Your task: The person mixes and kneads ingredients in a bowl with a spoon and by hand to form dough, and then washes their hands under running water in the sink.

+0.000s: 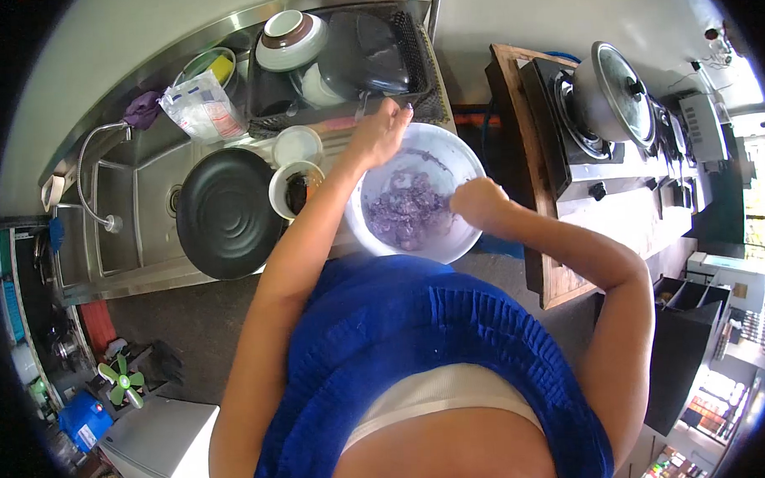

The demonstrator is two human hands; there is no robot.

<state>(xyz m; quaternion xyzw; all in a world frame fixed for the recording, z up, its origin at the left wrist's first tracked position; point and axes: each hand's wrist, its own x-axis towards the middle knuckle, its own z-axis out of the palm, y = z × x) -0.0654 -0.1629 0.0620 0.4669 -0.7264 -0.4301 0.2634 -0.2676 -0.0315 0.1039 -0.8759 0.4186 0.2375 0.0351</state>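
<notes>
A large white bowl (pixel 459 149) stands at the right end of the sink counter in front of me. Inside lies a lumpy purple mash (pixel 409 206), smeared partly up the wall. My left hand (pixel 380 134) reaches over to the bowl's far left side, its fingers closed on the rim. Over the right part of the bowl, my right hand (pixel 480 203) is closed in a fist beside the mash. Whatever it grips is hidden by the fingers. Left of the bowl are a small cup with dark contents (pixel 297 191) and a round white lid or dish (pixel 297 147).
A black round pan (pixel 230 212) lies beside the steel sink (pixel 116 216). Behind are a plastic bag (pixel 201 108) and a black dish rack (pixel 268 95) holding bowls. At right, a lidded pot (pixel 615 92) sits on a gas stove (pixel 557 161) on a wooden stand.
</notes>
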